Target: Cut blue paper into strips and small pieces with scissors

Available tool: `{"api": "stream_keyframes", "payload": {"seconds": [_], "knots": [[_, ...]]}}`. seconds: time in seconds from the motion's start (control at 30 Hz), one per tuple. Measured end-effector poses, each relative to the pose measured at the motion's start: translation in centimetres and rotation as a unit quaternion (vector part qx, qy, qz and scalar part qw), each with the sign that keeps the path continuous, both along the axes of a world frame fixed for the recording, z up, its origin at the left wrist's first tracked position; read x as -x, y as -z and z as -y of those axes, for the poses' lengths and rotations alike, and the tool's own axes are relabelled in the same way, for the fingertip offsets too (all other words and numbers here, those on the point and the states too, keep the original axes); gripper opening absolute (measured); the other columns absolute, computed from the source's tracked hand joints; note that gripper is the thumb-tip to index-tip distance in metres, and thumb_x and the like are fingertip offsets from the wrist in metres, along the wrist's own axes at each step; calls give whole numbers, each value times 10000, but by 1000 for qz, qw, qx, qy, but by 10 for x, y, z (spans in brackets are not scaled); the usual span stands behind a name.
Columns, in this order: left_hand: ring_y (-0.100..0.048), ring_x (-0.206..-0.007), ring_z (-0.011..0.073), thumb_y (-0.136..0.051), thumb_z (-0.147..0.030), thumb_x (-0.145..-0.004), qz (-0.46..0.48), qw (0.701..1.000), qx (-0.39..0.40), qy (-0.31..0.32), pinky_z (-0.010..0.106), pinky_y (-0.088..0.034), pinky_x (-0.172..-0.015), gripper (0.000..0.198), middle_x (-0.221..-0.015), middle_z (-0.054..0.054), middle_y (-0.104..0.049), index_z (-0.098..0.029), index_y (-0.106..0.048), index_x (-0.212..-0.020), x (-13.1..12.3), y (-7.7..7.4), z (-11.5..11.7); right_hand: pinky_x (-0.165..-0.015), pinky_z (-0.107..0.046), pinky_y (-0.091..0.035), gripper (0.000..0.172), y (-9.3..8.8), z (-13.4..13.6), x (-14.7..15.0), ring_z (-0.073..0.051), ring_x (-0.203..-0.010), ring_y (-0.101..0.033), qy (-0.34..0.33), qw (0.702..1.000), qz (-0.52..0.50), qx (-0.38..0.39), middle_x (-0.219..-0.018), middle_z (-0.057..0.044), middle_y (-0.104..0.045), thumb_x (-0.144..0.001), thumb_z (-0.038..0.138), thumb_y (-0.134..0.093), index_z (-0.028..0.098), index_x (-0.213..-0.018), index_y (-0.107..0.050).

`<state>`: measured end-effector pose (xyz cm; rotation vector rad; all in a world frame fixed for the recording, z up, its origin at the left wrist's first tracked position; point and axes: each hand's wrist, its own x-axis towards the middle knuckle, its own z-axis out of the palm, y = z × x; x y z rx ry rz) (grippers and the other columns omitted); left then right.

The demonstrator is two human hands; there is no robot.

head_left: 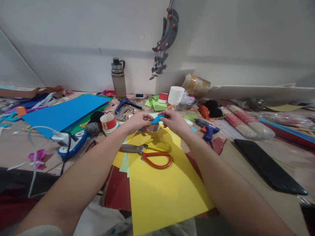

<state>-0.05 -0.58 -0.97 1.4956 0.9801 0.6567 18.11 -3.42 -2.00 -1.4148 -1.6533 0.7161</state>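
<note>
Over the far end of a yellow paper sheet (pixel 162 193), my two hands are close together. My right hand (pixel 174 122) is closed, with thumb and finger pinching a small blue paper piece (pixel 157 119). Its left tip reaches the fingers of my left hand (pixel 139 122). Those fingers are curled against a round, cup-like thing (pixel 154 127) under the blue piece, which the hands partly hide. Nearer to me, large scissors (pixel 144 151) with one yellow and one red handle lie on the yellow sheet, blades pointing left.
Left are a red-and-white paper cup (pixel 108 123), blue sheets (pixel 66 111) and a plugged power strip (pixel 73 144). Behind stand a bottle (pixel 118 80) and stacked white cups (pixel 176 95). A blue glue gun (pixel 209 131), a black phone-like slab (pixel 269 165) and bagged sticks (pixel 246 121) lie right.
</note>
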Motion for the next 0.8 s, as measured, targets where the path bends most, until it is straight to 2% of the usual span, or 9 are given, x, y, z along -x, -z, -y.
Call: {"api": "stream_keyframes", "payload": {"seconds": [0.13,0.37,0.57,0.8], "knots": [[-635,-629,123,-698,-106,-660,-8,1000,2,4,237,-565,-549,184,-743,38,-676,-121,-661,-840,2,3,-3,-509,-226,-473,181,4,-5,0,-110,-521,-563,-10,1000,-11,-4,-623,23,-593,-787,194,-564,172,-933,-668],[-634,-672,121,-716,-162,-648,-11,1000,0,19,229,-550,-565,236,-865,62,-706,-126,-706,-881,5,7,-6,-514,-226,-486,185,3,-8,-3,-103,-512,-534,-12,998,-59,14,-593,28,-573,-768,182,-566,174,-918,-675],[-604,-605,112,-708,-166,-662,-73,997,-29,-10,208,-515,-497,295,-762,41,-679,-130,-672,-953,7,8,-9,-491,-210,-466,184,7,-12,-4,-97,-486,-511,-35,996,-69,36,-524,46,-534,-766,169,-566,168,-915,-675],[-569,-577,91,-668,-183,-692,-100,993,-64,25,184,-487,-487,226,-742,36,-668,-135,-688,-911,8,13,-13,-452,-187,-413,192,16,-15,-2,-91,-486,-512,-53,996,-51,49,-545,41,-544,-792,180,-557,166,-950,-664]]}}
